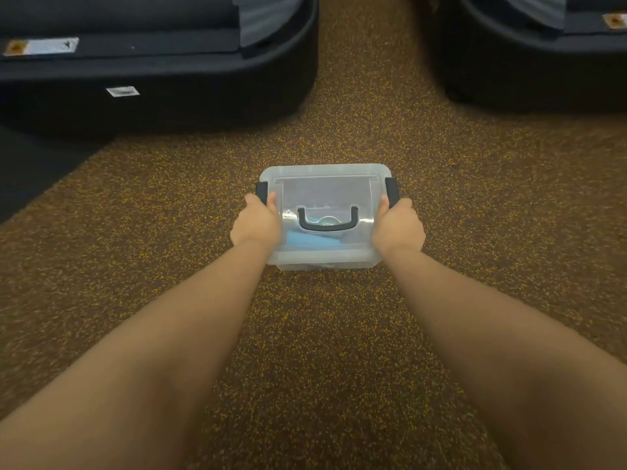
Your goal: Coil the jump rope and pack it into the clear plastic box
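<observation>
With the lidded clear plastic box [325,188] mid-floor, seemingly holding the blue jump rope [303,239], and left hand [256,222] and right hand [398,226] fingers [252,200] clasping its sides, press both black latches [392,192] down evenly.

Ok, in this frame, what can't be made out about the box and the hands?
Head view:
1. Contents of the clear plastic box: the cloudy lid shows only blue and round shapes; no jump rope can be identified.
2. Fingertips of the left hand and right hand: hidden by the box sides and black latches.
3. Black equipment: cut off by the top edge.
</observation>
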`<state>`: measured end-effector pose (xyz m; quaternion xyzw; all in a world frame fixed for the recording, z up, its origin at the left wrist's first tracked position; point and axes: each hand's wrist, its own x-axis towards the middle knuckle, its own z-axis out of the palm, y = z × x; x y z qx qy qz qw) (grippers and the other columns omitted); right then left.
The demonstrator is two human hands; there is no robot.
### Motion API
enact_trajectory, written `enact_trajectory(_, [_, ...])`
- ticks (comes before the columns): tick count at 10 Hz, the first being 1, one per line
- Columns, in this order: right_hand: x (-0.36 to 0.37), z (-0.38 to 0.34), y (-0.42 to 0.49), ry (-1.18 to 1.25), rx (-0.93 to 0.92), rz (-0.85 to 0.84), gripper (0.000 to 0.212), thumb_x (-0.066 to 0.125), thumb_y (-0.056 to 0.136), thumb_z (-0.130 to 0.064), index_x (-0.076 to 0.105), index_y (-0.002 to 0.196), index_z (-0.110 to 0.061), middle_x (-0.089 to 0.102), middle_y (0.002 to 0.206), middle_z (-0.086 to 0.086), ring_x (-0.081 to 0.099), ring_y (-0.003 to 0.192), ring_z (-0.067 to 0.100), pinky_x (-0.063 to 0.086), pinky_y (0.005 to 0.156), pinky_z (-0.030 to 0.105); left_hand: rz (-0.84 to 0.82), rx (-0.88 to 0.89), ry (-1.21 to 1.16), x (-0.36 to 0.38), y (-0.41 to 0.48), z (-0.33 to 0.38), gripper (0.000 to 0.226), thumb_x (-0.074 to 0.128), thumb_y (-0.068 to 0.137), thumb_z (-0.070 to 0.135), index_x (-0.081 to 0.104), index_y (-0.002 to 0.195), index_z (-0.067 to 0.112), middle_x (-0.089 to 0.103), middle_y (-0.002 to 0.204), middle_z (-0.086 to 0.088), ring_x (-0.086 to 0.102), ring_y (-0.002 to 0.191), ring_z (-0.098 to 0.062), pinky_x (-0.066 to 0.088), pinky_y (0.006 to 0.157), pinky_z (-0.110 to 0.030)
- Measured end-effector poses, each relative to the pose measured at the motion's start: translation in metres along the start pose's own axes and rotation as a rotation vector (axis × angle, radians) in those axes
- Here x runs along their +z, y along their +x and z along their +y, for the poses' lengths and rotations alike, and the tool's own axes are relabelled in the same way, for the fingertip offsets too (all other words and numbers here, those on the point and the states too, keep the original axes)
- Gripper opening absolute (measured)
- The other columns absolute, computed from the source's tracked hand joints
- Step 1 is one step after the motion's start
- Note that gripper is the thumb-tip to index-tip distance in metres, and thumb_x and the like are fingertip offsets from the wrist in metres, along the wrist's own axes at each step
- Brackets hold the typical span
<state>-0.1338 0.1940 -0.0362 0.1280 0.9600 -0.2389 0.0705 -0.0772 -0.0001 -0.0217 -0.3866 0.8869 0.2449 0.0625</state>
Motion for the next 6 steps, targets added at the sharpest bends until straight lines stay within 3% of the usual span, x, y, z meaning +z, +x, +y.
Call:
enact_trajectory(2, [-0.010, -0.001, 0.001, -0.076, -0.011, -0.090, 0.047, 0.025, 0.100, -0.044, 0.040, 0.119, -0.004, 0.060, 0.119, 0.020, 0.058, 0.108, 0.038, 0.035, 0.072, 0.038, -0.158, 0.022, -0.032, -0.009, 0.002, -0.003, 0.052, 0.023, 0.100, 0.043, 0.028, 0.131, 0.002, 0.050, 0.130, -0.026, 0.049, 0.120, -0.042, 0.039, 0.093, -0.046])
enact_trajectory(4, [-0.040, -0.012, 0.005, -0.047, 0.002, -0.385, 0.059, 0.033, 0.098, -0.044, 0.023, 0.141, -0.004, 0.041, 0.141, 0.021, 0.044, 0.127, 0.041, 0.038, 0.099, 0.047, -0.353, -0.008, -0.043, -0.031, 0.000, -0.005, 0.065, 0.031, 0.098, 0.047, 0.019, 0.142, 0.001, 0.037, 0.143, -0.026, 0.039, 0.130, -0.042, 0.034, 0.107, -0.049])
enact_trajectory(6, [-0.090, -0.048, -0.017, -0.069, -0.081, -0.433, 0.062, 0.038, 0.098, -0.042, 0.017, 0.147, -0.010, 0.032, 0.147, 0.017, 0.039, 0.131, 0.039, 0.038, 0.104, 0.051, -0.351, 0.022, 0.005, -0.091, -0.022, 0.029, 0.069, 0.035, 0.096, 0.051, 0.023, 0.143, 0.003, 0.037, 0.145, -0.022, 0.039, 0.132, -0.039, 0.035, 0.108, -0.050])
